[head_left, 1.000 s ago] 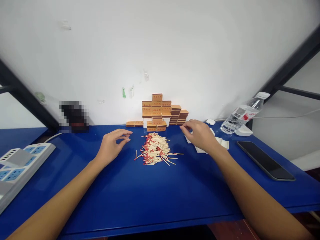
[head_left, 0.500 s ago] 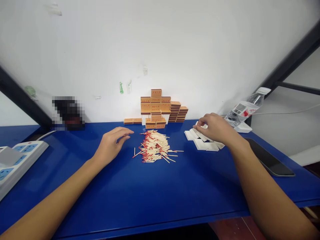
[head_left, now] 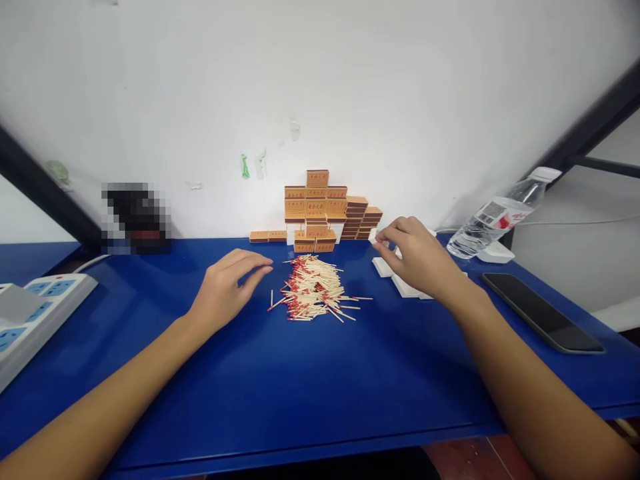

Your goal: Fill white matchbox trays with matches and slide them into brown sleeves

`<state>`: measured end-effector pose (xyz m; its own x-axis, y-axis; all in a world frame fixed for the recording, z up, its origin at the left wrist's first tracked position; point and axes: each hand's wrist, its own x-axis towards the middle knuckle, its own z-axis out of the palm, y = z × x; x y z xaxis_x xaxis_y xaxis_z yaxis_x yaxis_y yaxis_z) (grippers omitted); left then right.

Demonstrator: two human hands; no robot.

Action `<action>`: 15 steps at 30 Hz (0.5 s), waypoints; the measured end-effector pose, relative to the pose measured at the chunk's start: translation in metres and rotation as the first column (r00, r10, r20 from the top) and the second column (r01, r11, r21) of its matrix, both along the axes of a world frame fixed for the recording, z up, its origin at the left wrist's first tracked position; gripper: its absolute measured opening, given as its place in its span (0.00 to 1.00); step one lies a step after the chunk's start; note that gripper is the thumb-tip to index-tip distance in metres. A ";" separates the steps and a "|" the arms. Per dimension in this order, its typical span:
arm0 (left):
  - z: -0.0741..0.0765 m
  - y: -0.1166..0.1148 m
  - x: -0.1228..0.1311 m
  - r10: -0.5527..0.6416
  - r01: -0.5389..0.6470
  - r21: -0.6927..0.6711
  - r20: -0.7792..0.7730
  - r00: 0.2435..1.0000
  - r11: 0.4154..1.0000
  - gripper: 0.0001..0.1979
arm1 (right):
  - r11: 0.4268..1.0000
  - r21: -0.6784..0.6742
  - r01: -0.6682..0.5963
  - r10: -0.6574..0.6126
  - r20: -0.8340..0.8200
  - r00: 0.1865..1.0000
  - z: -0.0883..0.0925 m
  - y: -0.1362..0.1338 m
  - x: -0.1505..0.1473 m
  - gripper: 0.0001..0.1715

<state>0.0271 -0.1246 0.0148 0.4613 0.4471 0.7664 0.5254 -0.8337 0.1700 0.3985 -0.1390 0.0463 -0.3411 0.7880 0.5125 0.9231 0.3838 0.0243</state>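
Note:
A heap of red-tipped matches lies loose on the blue table. To its left hovers my left hand, holding nothing, thumb and index finger slightly apart. My right hand, to the right of the heap, pinches a white matchbox tray between thumb and fingertips, lifted above the table. Most of that tray is hidden by the fingers. Beneath the hand lie several more white trays, partly covered by it. Behind the heap stands a stack of orange matchboxes against the wall.
A tilted water bottle leans at the right rear, beside a white object on the table. A dark phone lies at the right. At the left edge is a white power strip. Two flat matchboxes sit left of the stack.
My right hand has risen from the white trays and moved slightly left, carrying one tray. My left hand has barely moved. The view has shifted a little.

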 end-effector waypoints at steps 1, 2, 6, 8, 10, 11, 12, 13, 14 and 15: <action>0.002 -0.005 0.004 0.008 -0.008 0.009 0.024 1.000 1.000 0.06 | 0.998 0.029 -0.049 0.049 -0.012 0.999 0.004 -0.007 -0.011 0.15; 0.003 -0.010 0.008 0.005 -0.005 0.005 0.040 0.999 1.000 0.06 | 0.994 0.046 -0.095 0.096 -0.021 0.995 0.006 -0.014 -0.022 0.15; 0.007 -0.038 0.021 -0.061 0.065 -0.150 0.032 0.998 0.987 0.18 | 0.944 -0.058 -0.326 0.328 0.023 0.945 0.004 -0.047 -0.069 0.14; 0.006 -0.050 0.026 -0.121 0.105 -0.251 -0.050 0.991 0.962 0.31 | 0.889 -0.132 -0.438 0.450 0.082 0.889 -0.005 -0.062 -0.087 0.12; 0.004 -0.058 0.029 -0.163 0.120 -0.294 -0.127 0.978 0.948 0.30 | 0.840 -0.170 -0.515 0.537 0.127 0.834 -0.015 -0.073 -0.099 0.11; 0.002 -0.060 0.030 -0.179 0.123 -0.315 -0.155 0.972 0.941 0.24 | 0.823 -0.192 -0.534 0.562 0.134 0.816 -0.019 -0.077 -0.103 0.11; 0.000 -0.061 0.031 -0.198 0.129 -0.339 -0.176 0.964 0.932 0.18 | 0.809 -0.224 -0.544 0.577 0.125 0.807 -0.021 -0.079 -0.104 0.11; -0.001 -0.061 0.032 -0.212 0.132 -0.363 -0.191 0.958 0.923 0.15 | 0.795 -0.263 -0.547 0.585 0.093 0.806 -0.021 -0.079 -0.104 0.11; -0.002 -0.061 0.032 -0.222 0.136 -0.380 -0.195 0.955 0.915 0.12 | 0.779 -0.306 -0.547 0.585 0.041 0.810 -0.019 -0.078 -0.100 0.10; -0.003 -0.060 0.032 -0.234 0.142 -0.397 -0.194 0.953 0.907 0.12 | 0.765 -0.348 -0.542 0.571 -0.026 0.821 -0.016 -0.075 -0.095 0.08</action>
